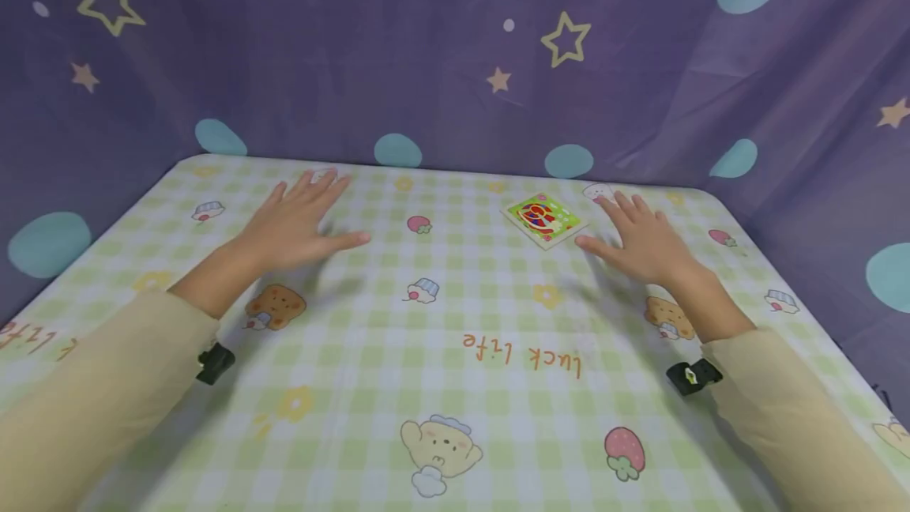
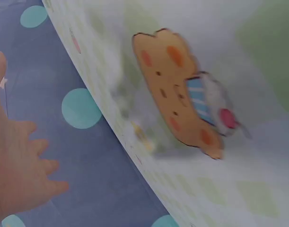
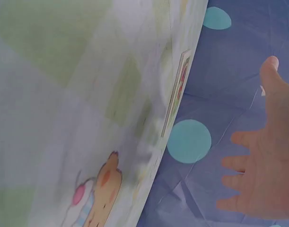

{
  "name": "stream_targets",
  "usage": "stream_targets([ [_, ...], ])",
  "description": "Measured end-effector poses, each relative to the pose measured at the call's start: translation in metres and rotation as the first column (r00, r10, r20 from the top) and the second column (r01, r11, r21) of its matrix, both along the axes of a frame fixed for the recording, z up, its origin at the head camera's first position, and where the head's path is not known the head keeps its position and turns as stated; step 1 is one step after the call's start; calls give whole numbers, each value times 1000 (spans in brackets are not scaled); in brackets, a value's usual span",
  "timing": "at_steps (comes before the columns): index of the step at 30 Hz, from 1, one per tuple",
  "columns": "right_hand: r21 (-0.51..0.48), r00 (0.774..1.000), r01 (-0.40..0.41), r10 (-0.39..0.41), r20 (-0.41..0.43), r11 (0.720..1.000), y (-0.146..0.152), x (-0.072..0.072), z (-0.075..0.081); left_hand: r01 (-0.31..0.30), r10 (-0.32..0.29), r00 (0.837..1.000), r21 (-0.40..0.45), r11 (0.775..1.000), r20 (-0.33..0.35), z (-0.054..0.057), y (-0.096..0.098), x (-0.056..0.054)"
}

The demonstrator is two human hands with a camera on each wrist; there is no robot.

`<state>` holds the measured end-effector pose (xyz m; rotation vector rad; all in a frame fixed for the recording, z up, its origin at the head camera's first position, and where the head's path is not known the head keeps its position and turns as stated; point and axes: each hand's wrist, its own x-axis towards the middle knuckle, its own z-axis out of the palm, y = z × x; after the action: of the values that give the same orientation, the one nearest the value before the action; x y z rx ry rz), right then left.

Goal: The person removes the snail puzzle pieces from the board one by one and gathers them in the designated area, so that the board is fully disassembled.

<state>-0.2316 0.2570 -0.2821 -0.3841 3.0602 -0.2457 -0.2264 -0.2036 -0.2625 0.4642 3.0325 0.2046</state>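
A flat square board (image 1: 543, 220) with a green face and a red, blue and yellow picture lies on the far right part of the table. Close to its right corner, my right hand (image 1: 643, 243) hovers over the cloth with fingers spread and nothing in it. My left hand (image 1: 291, 227) is held above the left side of the table, its fingers spread and thumb pointing inward, also holding nothing. In the right wrist view the board (image 3: 176, 93) appears nearly edge-on, beyond the cloth's pattern. The left wrist view shows part of the left hand (image 2: 21, 170).
A green-and-white checked cloth (image 1: 355, 354) printed with bears, cupcakes and strawberries covers the table. Behind and beside it hangs a purple curtain (image 1: 426, 46) with stars and teal dots. Dark bands with small devices sit at the left wrist (image 1: 215, 363) and right wrist (image 1: 694, 376).
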Motion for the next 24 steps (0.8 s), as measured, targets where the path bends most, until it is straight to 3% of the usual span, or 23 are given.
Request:
stream_targets([
  [14,-87,988,-78,88,124,993,-26,-20,-6,145,-145,989,20,989,-11,-6,37,-55],
  [20,-69,987,-101,108,115,993,-32,-31,-11,235,-238,970,68,970,43,-8,70,-86],
  [24,-68,986,-99,107,127,993,-37,-37,-15,238,-247,963,89,967,108,-10,97,-102],
])
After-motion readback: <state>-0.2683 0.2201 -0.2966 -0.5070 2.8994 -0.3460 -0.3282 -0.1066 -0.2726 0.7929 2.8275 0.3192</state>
